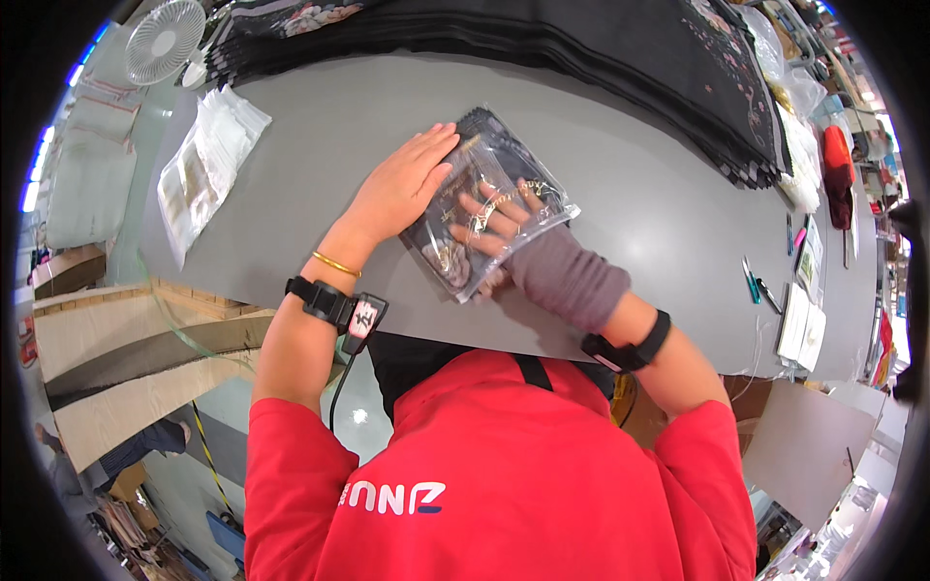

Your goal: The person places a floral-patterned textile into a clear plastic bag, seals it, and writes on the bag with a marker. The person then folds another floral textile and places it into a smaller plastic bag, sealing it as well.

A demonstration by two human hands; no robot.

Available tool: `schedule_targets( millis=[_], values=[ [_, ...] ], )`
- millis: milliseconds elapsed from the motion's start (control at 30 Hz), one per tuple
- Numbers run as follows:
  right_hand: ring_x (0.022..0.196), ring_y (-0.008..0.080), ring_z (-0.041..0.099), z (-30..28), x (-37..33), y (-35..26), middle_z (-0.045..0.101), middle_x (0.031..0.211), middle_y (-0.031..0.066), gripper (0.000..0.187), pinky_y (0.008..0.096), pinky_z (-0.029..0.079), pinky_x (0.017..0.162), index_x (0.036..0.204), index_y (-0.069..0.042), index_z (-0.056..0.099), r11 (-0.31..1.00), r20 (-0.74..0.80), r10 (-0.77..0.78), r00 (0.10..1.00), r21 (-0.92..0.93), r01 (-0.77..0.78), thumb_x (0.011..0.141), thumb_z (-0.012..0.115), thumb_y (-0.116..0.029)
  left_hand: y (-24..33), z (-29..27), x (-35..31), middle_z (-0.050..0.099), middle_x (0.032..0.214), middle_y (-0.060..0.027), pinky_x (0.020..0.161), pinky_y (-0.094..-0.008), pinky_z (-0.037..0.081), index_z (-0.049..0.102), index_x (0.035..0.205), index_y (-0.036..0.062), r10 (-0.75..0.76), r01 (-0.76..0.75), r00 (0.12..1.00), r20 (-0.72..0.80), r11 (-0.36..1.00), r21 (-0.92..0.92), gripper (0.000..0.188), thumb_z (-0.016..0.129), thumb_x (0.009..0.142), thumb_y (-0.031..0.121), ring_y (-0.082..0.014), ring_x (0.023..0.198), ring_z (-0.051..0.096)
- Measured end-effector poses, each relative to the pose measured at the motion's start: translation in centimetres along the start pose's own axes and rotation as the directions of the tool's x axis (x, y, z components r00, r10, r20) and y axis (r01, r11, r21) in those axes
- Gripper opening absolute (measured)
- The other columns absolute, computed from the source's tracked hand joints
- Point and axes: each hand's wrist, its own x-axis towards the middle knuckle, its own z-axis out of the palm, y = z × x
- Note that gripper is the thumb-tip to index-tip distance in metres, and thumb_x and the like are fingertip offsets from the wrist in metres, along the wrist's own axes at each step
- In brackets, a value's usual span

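My left hand (pixel 405 184) lay flat and open on the left part of a clear plastic bag (pixel 489 198) that sat on the grey table (pixel 320 126), a little toward the near edge and just in front of my chest. My right hand (pixel 494 225), in a grey fingerless sleeve, was pushed inside the bag from its near end, fingers spread under the film over a folded dark garment with gold chain trim (pixel 504 198). Neither hand was clamped on anything; one pressed down, the other was slid in. I judged that the thin film could tear at the mouth if I forced my hand further in, and the chain trim could snag on my fingers and pull the fold crooked. If my left palm eased off, the slick bag might skate across the smooth table toward the stack of dark embroidered cloth (pixel 601 48) at the far side. A pile of empty clear bags (pixel 203 169) lay well apart on the far left, and pens (pixel 760 286) lay at the right.
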Motion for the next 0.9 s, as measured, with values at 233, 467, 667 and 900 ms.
schedule_targets(
  millis=[233,467,667,900],
  values=[
    [0.151,0.0325,0.036,-4.4,-12.5,1.1,0.043,0.16,0.0045,0.079,0.0626,0.023,0.121,0.144,-0.029,0.056,0.989,0.182,-0.122,0.976,-0.066,0.136,0.073,0.075,-0.058,-0.5,1.1,-2.1,0.043,0.159,-0.0165,0.123,-0.0458,0.031,0.047,0.148,-0.0006,-0.034,0.002,0.998,0.049,0.842,0.539,0.05,0.052,0.105,0.024,-0.0334,0.148,0.039],
    [0.154,0.034,0.029,-9.7,-16.0,3.1,0.041,0.161,0.0086,0.086,0.0601,0.024,0.121,0.15,-0.016,0.049,0.869,0.169,0.247,0.954,-0.474,-0.141,0.073,0.081,-0.035,-6.6,-7.2,-7.0,0.046,0.155,-0.0187,0.12,-0.0493,0.034,0.049,0.145,-0.0015,-0.331,0.276,0.938,-0.099,0.548,0.79,0.046,0.051,0.105,0.021,-0.0404,0.144,0.041],
    [0.151,0.0362,0.033,-6.4,-13.9,-3.5,0.039,0.159,0.0244,0.084,0.0489,0.023,0.125,0.151,0.003,0.042,0.953,-0.132,0.284,0.95,0.144,-0.265,0.089,0.073,-0.045,0.3,-6.4,-9.2,0.052,0.147,-0.0208,0.116,-0.0486,0.038,0.056,0.137,-0.0014,-0.047,0.227,0.954,-0.297,0.762,0.607,0.039,0.059,0.1,0.011,-0.0406,0.14,0.046],
    [0.15,0.03,0.038,-0.8,-8.0,-1.5,0.047,0.157,0.0137,0.052,0.0463,0.025,0.124,0.147,-0.007,0.052,0.976,-0.308,0.165,0.937,0.19,-0.11,0.099,0.062,-0.025,11.9,2.3,-7.1,0.046,0.153,-0.0214,0.117,-0.0463,0.037,0.044,0.148,-0.0022,-0.019,0.015,0.998,0.058,0.998,0.065,0.055,0.062,0.097,0.008,-0.0398,0.142,0.045]
  ],
)
